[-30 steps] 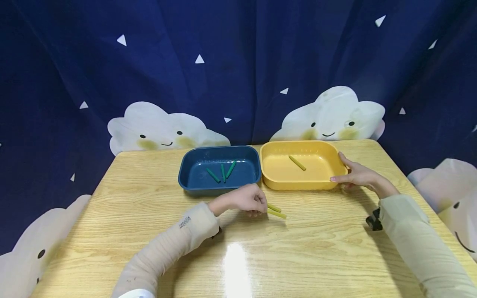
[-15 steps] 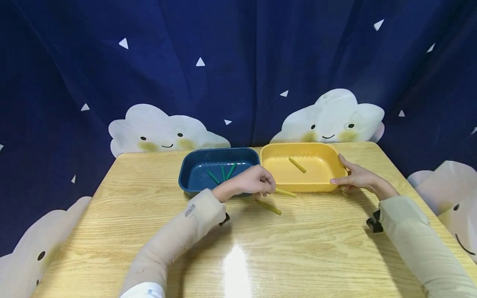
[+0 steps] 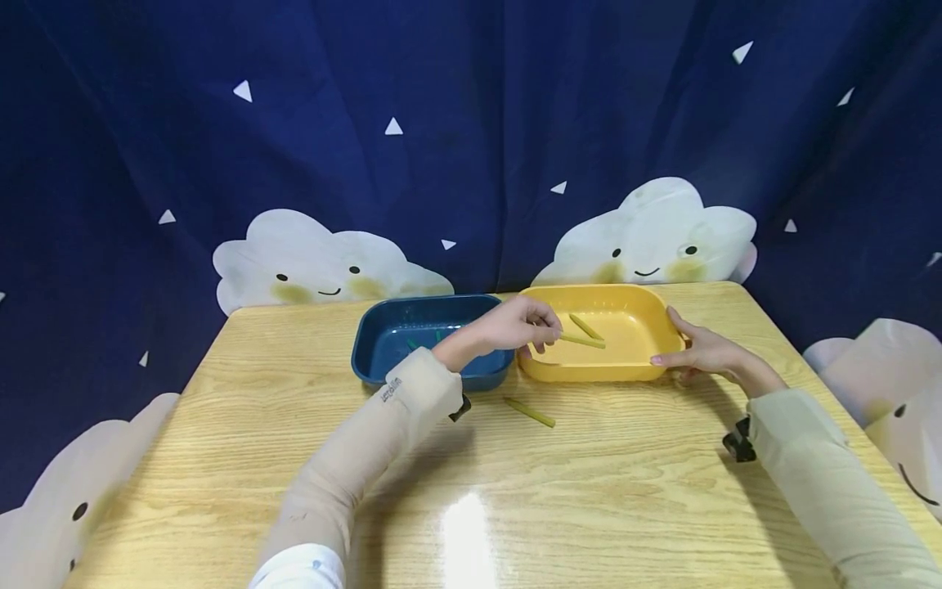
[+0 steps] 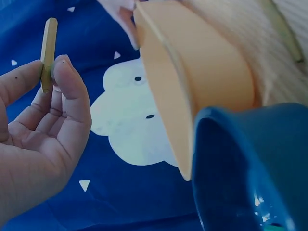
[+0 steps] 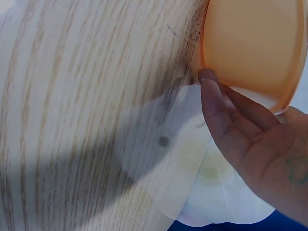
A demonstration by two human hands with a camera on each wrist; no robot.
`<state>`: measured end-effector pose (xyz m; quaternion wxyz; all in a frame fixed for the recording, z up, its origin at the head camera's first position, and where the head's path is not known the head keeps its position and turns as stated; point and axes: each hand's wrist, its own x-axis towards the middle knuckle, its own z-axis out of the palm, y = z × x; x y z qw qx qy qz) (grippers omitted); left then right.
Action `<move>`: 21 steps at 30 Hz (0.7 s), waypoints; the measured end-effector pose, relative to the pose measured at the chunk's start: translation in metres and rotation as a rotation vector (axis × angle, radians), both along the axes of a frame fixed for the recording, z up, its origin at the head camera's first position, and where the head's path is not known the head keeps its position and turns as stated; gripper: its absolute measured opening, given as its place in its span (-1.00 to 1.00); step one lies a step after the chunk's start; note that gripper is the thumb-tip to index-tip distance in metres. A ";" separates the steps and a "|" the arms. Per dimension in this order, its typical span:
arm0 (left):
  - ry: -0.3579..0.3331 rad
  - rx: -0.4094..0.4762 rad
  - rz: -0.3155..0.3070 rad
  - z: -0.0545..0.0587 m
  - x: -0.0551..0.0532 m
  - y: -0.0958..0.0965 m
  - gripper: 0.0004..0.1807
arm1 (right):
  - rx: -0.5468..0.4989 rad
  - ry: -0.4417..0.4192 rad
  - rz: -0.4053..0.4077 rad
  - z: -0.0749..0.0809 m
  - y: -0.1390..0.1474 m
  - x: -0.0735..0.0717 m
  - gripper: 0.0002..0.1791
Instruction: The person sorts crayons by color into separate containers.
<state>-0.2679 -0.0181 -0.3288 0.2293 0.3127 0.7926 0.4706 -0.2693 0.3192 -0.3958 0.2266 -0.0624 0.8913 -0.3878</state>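
My left hand (image 3: 518,325) pinches a yellow crayon (image 4: 48,50) between thumb and fingertip. In the head view this crayon overlaps the left part of the yellow bin (image 3: 589,372). Inside that bin lies another yellow crayon (image 3: 585,326). A third yellow crayon (image 3: 530,411) rests on the table in front of the bins. My right hand (image 3: 710,353) grips the bin's right end, with fingers against its outer wall (image 5: 250,53). To the left stands the blue bin (image 3: 390,315) with green crayons (image 3: 412,344) in it, partly hidden by my left arm.
Both bins stand side by side at the back of the wooden table (image 3: 589,499). Behind them hangs a dark blue curtain (image 3: 441,123) with printed clouds and white triangles.
My left hand has lifted a yellow crayon from the table and carried it up and right to the yellow bin. One crayon stayed on the table. The right hand keeps its place.
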 end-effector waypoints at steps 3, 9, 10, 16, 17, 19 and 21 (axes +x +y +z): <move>0.015 0.013 0.021 0.004 -0.006 0.002 -0.82 | -0.005 0.003 -0.001 0.001 -0.001 0.001 0.20; 0.021 0.044 0.098 0.007 -0.017 0.007 -0.85 | -0.013 0.008 0.002 -0.001 0.001 0.000 0.22; 0.016 0.052 0.113 0.007 -0.019 0.008 -0.85 | -0.011 0.010 0.002 -0.001 0.001 0.000 0.22; -0.025 0.107 0.197 0.003 -0.035 0.016 -0.78 | -0.008 0.013 0.003 -0.002 0.002 -0.001 0.20; -0.034 0.116 0.209 0.002 -0.038 0.017 -0.77 | -0.009 0.011 0.002 -0.002 0.002 -0.001 0.20; -0.053 0.137 0.232 0.002 -0.043 0.019 -0.76 | -0.011 0.007 0.000 -0.002 0.002 -0.001 0.20; -0.073 0.159 0.255 0.002 -0.048 0.021 -0.76 | -0.015 0.003 -0.001 -0.002 0.002 -0.001 0.19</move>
